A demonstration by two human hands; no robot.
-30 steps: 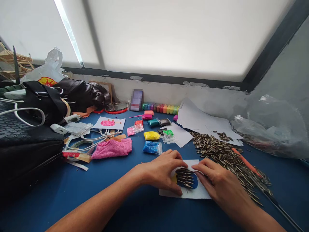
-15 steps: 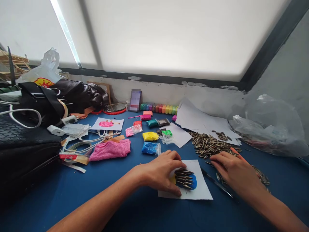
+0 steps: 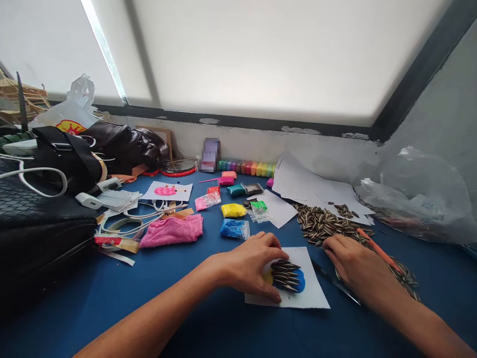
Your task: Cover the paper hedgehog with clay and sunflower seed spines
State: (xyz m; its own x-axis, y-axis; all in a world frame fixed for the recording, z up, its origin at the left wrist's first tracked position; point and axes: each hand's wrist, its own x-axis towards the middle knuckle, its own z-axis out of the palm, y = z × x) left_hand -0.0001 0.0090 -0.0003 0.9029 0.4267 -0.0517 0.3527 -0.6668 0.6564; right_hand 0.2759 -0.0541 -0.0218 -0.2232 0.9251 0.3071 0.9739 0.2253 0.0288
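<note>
My left hand [image 3: 257, 266] lies on a white sheet of paper [image 3: 313, 291], its thumb and fingers spread around the picture on it. That picture has a blue clay shape [image 3: 301, 281] with rows of striped sunflower seeds [image 3: 285, 276] on it, and a little yellow clay [image 3: 267, 276] partly under the hand. At the near edge of a sunflower seed pile [image 3: 320, 223], my right hand [image 3: 354, 261] has its fingers drawn together, pointing down. Whatever is between those fingertips is hidden. A dark pen [image 3: 341, 287] lies between the paper and my right hand.
An orange stick-like tool [image 3: 380, 251] lies across the seeds. Yellow [image 3: 233, 210] and blue [image 3: 234, 228] clay packets sit behind my left hand. A pink cloth [image 3: 171, 231] and white cables are leftward. White sheets [image 3: 313, 179] and a plastic bag [image 3: 421, 199] stand back right.
My right hand has shifted slightly left at the seed pile, its fingers drawing closer together, and more of the orange tool shows. My left hand keeps its place on the paper.
</note>
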